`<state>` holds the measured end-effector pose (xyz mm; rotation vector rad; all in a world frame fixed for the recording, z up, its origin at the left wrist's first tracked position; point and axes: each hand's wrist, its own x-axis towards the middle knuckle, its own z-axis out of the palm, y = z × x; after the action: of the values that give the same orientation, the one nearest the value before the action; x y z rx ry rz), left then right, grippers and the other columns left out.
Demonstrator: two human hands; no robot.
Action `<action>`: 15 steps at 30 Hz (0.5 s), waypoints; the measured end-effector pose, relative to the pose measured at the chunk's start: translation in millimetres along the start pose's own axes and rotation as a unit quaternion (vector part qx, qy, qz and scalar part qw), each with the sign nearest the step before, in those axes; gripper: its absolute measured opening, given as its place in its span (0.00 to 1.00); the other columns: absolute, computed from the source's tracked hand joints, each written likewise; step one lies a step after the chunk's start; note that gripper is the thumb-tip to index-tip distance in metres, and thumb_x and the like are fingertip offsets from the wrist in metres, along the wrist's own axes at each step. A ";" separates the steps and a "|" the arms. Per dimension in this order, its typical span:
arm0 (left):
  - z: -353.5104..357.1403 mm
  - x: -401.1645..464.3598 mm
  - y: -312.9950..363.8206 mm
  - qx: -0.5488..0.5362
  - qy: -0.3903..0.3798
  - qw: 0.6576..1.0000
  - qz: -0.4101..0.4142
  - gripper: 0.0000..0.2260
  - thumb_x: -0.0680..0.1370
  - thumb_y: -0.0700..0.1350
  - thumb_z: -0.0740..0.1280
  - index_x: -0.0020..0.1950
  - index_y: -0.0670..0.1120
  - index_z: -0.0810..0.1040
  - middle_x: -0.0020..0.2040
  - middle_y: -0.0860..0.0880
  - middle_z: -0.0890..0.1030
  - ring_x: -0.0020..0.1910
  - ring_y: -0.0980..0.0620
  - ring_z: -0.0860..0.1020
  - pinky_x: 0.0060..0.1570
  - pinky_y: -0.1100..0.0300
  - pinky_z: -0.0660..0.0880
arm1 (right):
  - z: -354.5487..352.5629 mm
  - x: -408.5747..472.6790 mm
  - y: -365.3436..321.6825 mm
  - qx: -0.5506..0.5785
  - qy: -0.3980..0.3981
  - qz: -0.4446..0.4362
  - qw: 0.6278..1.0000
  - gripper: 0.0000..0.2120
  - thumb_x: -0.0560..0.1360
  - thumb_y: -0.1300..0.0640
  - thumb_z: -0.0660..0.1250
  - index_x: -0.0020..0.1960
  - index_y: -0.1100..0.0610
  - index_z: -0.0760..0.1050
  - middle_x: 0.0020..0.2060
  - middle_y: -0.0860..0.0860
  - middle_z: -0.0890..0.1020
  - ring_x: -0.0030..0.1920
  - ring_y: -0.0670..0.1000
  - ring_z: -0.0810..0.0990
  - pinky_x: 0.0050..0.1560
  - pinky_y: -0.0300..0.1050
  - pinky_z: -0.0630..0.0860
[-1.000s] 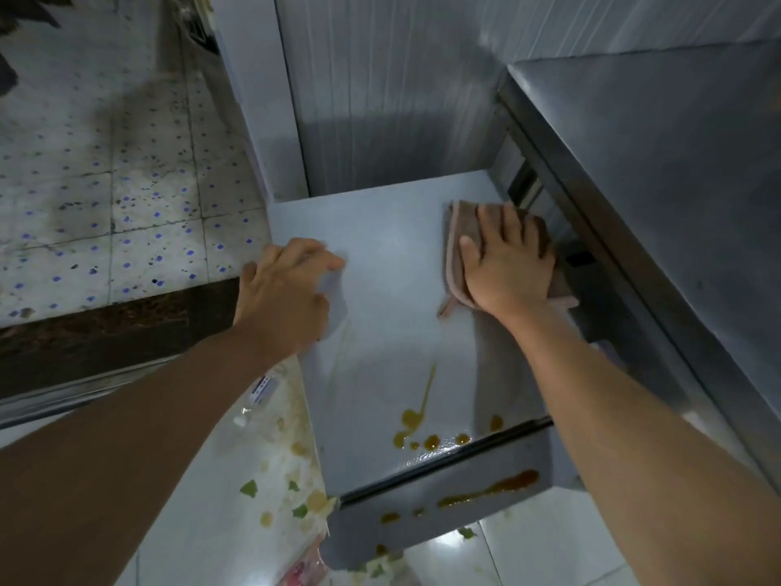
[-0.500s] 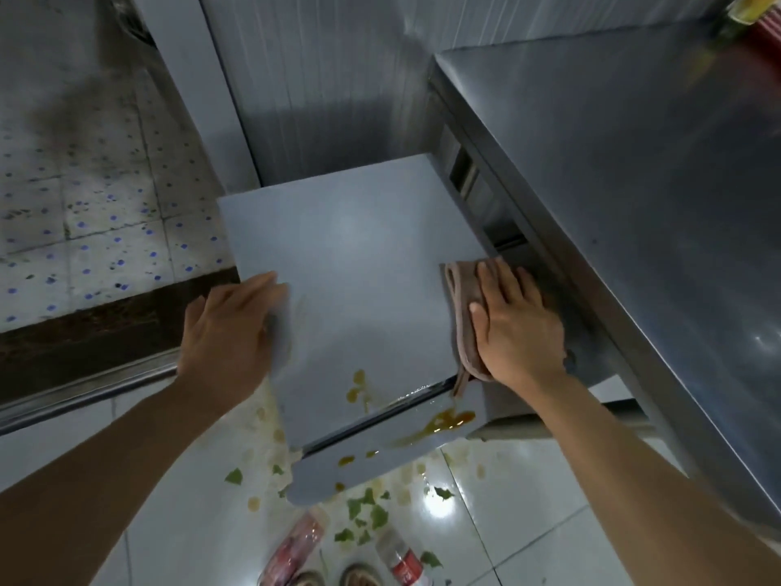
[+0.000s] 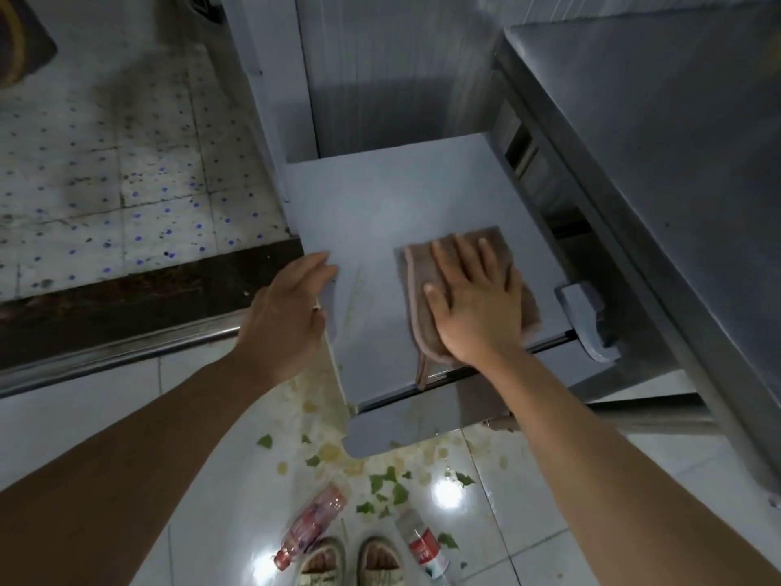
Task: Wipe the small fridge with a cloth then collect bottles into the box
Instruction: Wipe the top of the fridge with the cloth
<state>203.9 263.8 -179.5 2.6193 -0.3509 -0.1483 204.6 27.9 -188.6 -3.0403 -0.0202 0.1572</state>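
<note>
The small grey-blue fridge [image 3: 380, 213] is squeezed in pretty tight: its right side sits right under the overhang of a big stainless steel counter [image 3: 655, 141], and the back butts up against a ribbed grey wall panel [image 3: 393, 69]. So really only the left edge and the front edge have any open room beside them.

Left hand [image 3: 287, 315] is curled over that left edge, fingers lying on the top and thumb down the side, gripping the fridge itself. Right hand [image 3: 477, 302] is spread flat, palm down, pressing a folded brown cloth [image 3: 427, 332] onto the top near the front right corner. The cloth's near hem hangs slightly over the front edge, right above the dark door gap. A grey hinge bracket [image 3: 587, 319] sticks out at the front right corner, just beside the cloth.

The top looks mostly clean around the cloth, with a faint streak near the left hand.

Floor is glossy white tile [image 3: 84, 425] and it's a mess in front of the fridge: yellowish splotches and green leaf bits [image 3: 389, 488]. Two plastic bottles lie down there, a clear one with a red cap [image 3: 310, 526] and a red-labelled one [image 3: 422, 547], either side of the person's slippered feet [image 3: 350, 560]. To the left, past a dark threshold strip [image 3: 126, 298], is speckled blue-dotted tile [image 3: 105, 184].
</note>
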 end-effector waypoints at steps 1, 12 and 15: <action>0.4 -1.9 -0.1 -0.010 -0.001 1.000 -0.009 0.25 0.75 0.37 0.64 0.73 0.45 0.65 0.75 0.50 0.60 0.74 0.52 0.58 0.72 0.51 0.59 | -1.0 10.7 -2.7 0.005 -0.002 0.045 0.999 0.28 0.80 0.40 0.45 0.77 0.46 0.45 0.78 0.50 0.48 0.77 0.56 0.45 0.73 0.65 0.46; -16.8 -33.5 -21.2 -0.077 -0.007 0.996 -0.050 0.28 0.75 0.35 0.64 0.74 0.44 0.60 0.74 0.47 0.62 0.73 0.50 0.60 0.72 0.57 0.57 | 14.7 19.0 -83.7 0.015 0.007 -0.065 0.998 0.28 0.79 0.40 0.42 0.77 0.46 0.48 0.78 0.49 0.50 0.77 0.55 0.46 0.72 0.64 0.44; -21.7 -41.1 -24.6 -0.076 -0.010 0.996 -0.051 0.27 0.76 0.36 0.64 0.74 0.46 0.60 0.74 0.48 0.62 0.73 0.50 0.60 0.72 0.56 0.57 | 11.4 45.6 -82.6 0.029 -0.004 0.008 1.000 0.29 0.79 0.39 0.43 0.77 0.47 0.45 0.78 0.50 0.47 0.77 0.57 0.44 0.73 0.65 0.43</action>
<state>173.4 305.8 -170.8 2.4870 -0.2041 -0.2264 248.1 112.1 -196.5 -2.9826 0.0079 0.1678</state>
